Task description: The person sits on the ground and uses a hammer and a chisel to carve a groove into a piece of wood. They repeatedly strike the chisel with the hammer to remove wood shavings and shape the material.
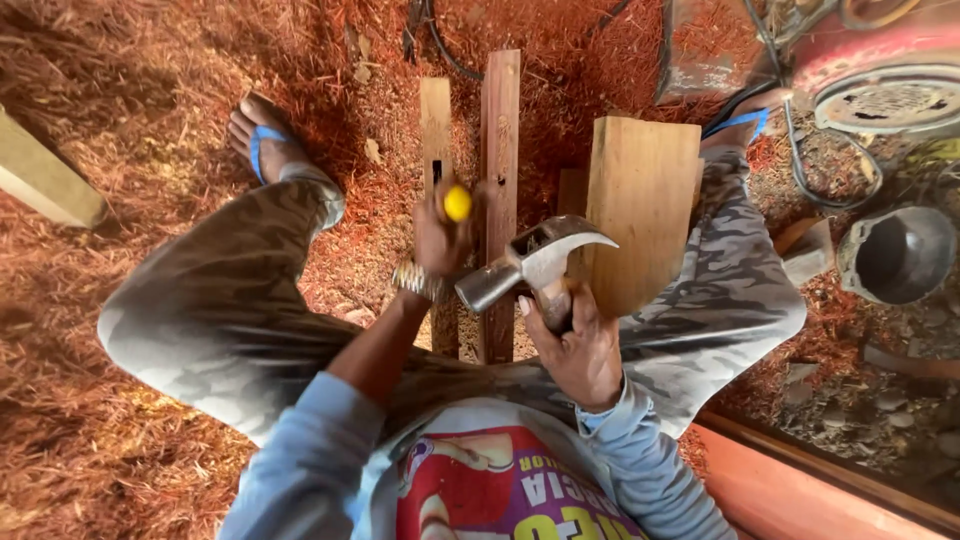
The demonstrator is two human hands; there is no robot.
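Observation:
My left hand (440, 235) grips a chisel with a yellow-capped handle (457, 203), held upright over a pale wooden strip (436, 125) that has a small dark slot in it. A reddish wooden strip (500, 130) lies alongside on its right. My right hand (572, 345) holds a steel claw hammer (525, 262) by its handle, the head raised just to the right of the chisel's cap. A wider light wooden block (640, 200) stands beside the hammer. I squat over the strips with a foot on either side.
Red wood shavings (130, 120) cover the ground. A pale timber piece (45, 180) lies at far left. Cables (830, 190), a round metal machine part (885, 100) and a dark metal cup (900, 255) sit at right. An orange edge (800, 480) runs along the lower right.

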